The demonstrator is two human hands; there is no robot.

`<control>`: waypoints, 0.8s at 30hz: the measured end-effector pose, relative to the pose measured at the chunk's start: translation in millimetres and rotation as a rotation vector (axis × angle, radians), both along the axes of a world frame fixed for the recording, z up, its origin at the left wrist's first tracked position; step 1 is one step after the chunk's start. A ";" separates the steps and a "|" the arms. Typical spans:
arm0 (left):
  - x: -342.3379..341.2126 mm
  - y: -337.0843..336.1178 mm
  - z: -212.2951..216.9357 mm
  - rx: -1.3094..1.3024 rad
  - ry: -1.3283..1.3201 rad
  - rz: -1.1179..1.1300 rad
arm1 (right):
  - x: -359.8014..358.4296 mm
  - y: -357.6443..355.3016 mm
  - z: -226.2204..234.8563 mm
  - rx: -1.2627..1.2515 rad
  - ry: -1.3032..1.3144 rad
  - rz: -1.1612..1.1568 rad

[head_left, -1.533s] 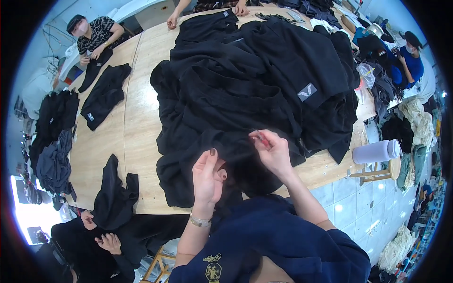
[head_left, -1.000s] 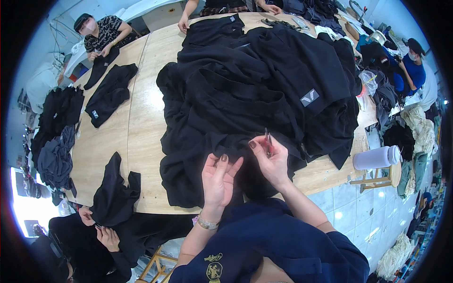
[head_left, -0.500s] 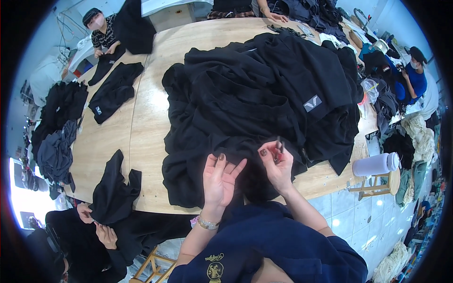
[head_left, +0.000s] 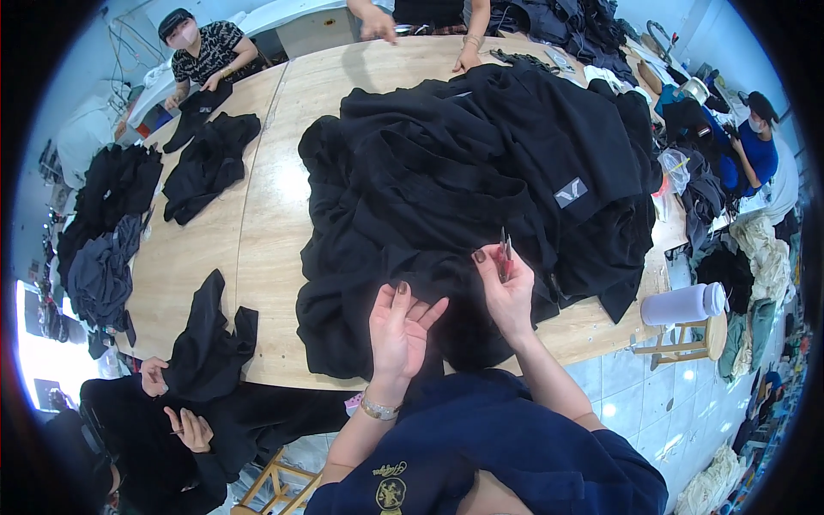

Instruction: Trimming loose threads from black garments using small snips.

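Observation:
My right hand (head_left: 510, 302) is closed round a small pair of thread snips (head_left: 505, 256) with red on the handles. Their blades point up and away from me, over the dark cloth. To its left, my left hand (head_left: 400, 335) is turned palm up, its thumb and fingers pinching the near edge of a black garment (head_left: 463, 296). Where the cloth passes between those fingers is hard to make out against the dark pile. Behind both hands spreads a large heap of black garments (head_left: 421, 184), one bearing a pale rectangular patch (head_left: 571, 193).
A wooden table (head_left: 275, 283) carries more black pieces (head_left: 210, 167) and a dark clothing pile (head_left: 103, 206) at left. A co-worker's hands (head_left: 190, 429) are at lower left; others work across the table and at right. A lilac bottle (head_left: 682, 304) stands by a wooden stool (head_left: 693, 339).
My right hand has risen slightly, with the snips now upright. The lower-left co-worker's hands have parted. A black piece held up at far left has come down, and hands across the table have moved.

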State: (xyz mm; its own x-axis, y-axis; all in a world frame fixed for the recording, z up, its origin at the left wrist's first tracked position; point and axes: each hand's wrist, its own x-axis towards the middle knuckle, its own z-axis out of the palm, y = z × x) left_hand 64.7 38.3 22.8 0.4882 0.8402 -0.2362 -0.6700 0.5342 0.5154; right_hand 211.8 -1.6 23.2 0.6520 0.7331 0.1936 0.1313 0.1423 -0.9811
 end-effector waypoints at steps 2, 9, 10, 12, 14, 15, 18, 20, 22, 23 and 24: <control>1.5 -1.0 3.5 -0.019 0.017 -0.006 | -2.4 -1.7 -1.6 0.017 0.030 0.036; -13.9 -9.6 -11.8 -0.033 0.045 -0.079 | -4.9 -4.2 -13.6 -0.094 0.026 0.098; -21.4 -11.5 -15.7 -0.041 0.051 -0.070 | 0.1 -2.7 -19.4 -0.104 -0.037 0.068; -33.9 -14.3 -24.1 0.063 0.192 0.023 | 8.0 0.9 -29.2 -0.166 -0.063 0.011; -43.1 -17.5 -21.6 0.045 0.347 0.160 | 15.4 2.5 -42.6 -0.253 -0.154 -0.018; -53.2 -17.2 -27.0 0.081 0.394 0.198 | 16.2 3.2 -47.6 -0.260 -0.150 -0.009; -74.7 -18.1 -39.7 0.119 0.518 0.284 | 12.2 4.7 -50.0 -0.294 -0.130 0.048; -86.2 -20.1 -40.7 0.096 0.564 0.329 | 0.5 7.3 -34.7 -0.330 -0.182 0.136; -89.3 -19.4 -37.8 0.085 0.568 0.352 | -11.1 9.5 -40.0 -0.327 -0.306 0.181; -93.2 -18.9 -38.9 0.108 0.565 0.343 | -17.8 11.0 -42.4 -0.322 -0.434 0.216; -96.5 -17.2 -40.7 0.130 0.560 0.334 | -24.0 13.7 -43.7 -0.277 -0.626 0.227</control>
